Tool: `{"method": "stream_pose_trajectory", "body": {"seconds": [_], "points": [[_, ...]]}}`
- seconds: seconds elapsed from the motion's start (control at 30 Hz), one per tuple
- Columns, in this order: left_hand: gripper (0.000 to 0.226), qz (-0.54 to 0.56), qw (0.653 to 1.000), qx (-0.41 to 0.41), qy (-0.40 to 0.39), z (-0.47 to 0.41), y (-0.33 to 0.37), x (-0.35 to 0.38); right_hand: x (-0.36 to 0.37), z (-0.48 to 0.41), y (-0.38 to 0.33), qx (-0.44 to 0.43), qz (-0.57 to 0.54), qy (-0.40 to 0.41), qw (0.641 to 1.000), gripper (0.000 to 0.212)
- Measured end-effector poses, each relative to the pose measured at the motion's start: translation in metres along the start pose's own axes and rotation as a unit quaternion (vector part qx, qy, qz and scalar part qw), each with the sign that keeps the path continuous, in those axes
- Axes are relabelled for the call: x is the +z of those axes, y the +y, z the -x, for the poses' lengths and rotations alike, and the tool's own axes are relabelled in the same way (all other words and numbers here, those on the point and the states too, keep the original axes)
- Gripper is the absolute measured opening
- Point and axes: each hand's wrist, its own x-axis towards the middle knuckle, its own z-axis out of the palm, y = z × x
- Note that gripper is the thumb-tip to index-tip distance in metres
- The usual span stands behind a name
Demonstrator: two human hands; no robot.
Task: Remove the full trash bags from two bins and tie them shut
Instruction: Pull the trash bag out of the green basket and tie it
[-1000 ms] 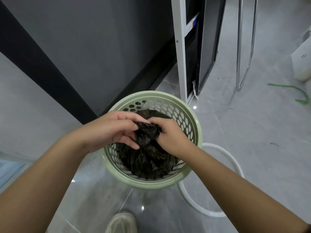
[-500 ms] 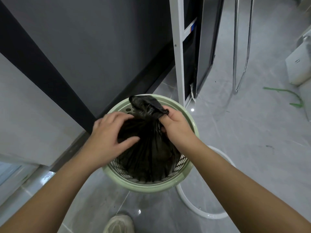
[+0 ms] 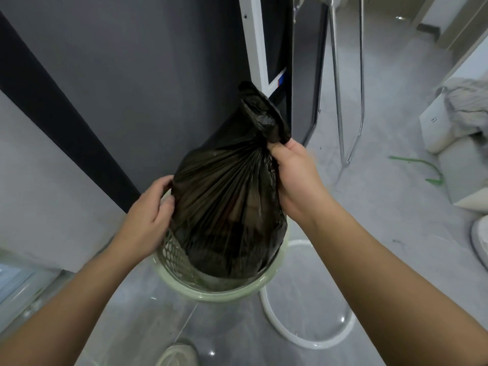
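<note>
The right hand [image 3: 295,178] is clenching its fingers [image 3: 280,149] around the gathered neck of the black trash bag [image 3: 227,202], with the loose bunched top of the plastic sticking up above the fist. The left hand [image 3: 150,217] is pressing against the bag's left side, fingers curled and touching the plastic, thumb near the bin's edge; whether it is truly gripping the bag is hard to tell. The bag is hanging full and rounded, its lower part sitting inside the pale green bin [image 3: 211,289], its upper part well above the rim. The bin, with its holed wall, is standing on the grey floor [image 3: 383,247], just beside a white hoop [image 3: 303,336] lying to its right. A dark wall panel [image 3: 132,88] is rising on the far left. A shoe [image 3: 179,355] is showing at the near edge. Far right, a green strip [image 3: 420,165] is lying on the floor.
</note>
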Motion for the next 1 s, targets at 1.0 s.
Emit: {"method": "stream_pose_trajectory", "body": {"seconds": [1.0], "points": [[0.023, -0.091, 0.936, 0.037, -0.338, -0.014, 0.183, 0.224, -0.227, 0.139, -0.079, -0.003, 0.038, 0.258, 0.966, 0.028]]}}
